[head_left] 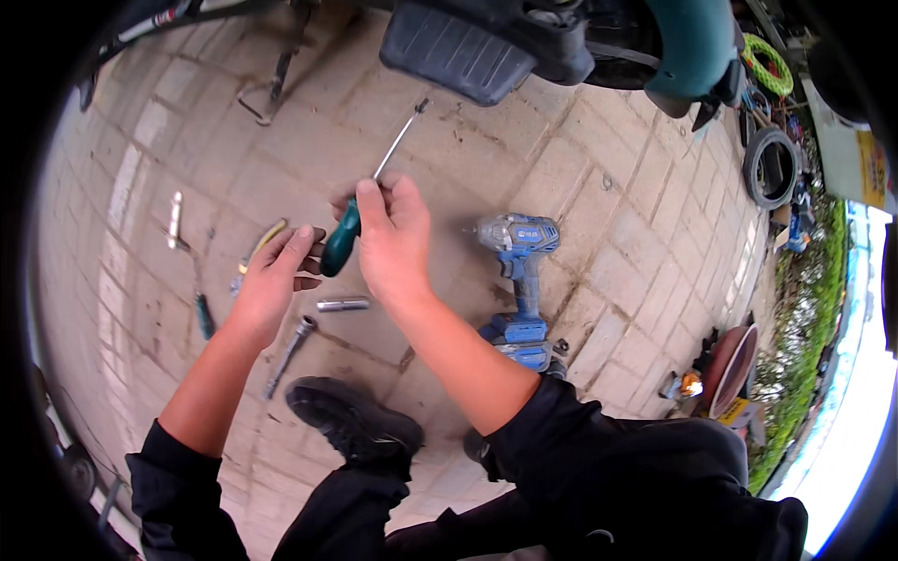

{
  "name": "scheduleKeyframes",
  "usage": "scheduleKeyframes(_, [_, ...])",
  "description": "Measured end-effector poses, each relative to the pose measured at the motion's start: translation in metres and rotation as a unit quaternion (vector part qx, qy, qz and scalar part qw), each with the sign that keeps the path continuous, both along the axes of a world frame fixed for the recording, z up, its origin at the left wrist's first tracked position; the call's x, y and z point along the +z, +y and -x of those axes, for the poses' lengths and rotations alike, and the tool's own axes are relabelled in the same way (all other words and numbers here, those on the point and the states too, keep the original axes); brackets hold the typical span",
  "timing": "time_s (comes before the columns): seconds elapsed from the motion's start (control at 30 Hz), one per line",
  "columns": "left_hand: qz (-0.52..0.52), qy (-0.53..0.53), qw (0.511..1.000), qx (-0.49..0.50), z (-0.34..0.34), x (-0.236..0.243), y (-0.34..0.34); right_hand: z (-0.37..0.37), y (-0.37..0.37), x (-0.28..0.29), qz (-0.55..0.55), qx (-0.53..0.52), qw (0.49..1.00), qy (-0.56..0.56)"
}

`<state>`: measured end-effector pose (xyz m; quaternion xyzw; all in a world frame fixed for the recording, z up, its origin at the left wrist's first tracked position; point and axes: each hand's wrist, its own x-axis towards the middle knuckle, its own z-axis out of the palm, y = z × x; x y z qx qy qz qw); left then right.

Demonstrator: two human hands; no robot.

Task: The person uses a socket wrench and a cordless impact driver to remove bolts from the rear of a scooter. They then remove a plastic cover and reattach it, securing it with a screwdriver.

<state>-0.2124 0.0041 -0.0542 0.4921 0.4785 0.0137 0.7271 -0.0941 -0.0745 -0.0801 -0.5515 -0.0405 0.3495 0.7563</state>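
A screwdriver (341, 239) with a dark green handle and a thin metal shaft points up and away from me. My right hand (393, 229) grips it where the handle meets the shaft. A small dark piece (422, 107) shows at the shaft's tip; whether it is a screw I cannot make out. Beside the handle's butt end is my left hand (271, 280), its fingers parted and reaching toward the handle. Whether those fingertips touch it is hard to see.
On the paving lie a blue cordless impact driver (520, 271), a metal socket (343, 304), a socket extension (291, 357) and another green-handled screwdriver (204, 316). A yellow-handled tool (264, 245) is partly behind my left hand. A scooter (505, 47) stands ahead; a tyre (772, 168) lies far right.
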Motion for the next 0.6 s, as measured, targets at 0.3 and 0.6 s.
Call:
scheduleKeyframes(0.3, [-0.017, -0.188, 0.974, 0.126, -0.006, -0.074, -0.058, -0.023, -0.01, -0.017, -0.004, 0.08, 0.997, -0.003])
scheduleKeyframes(0.6, [0.055, -0.246, 0.947, 0.198, -0.029, -0.091, -0.085, -0.039, -0.017, -0.021, 0.082, 0.118, 0.988, -0.064])
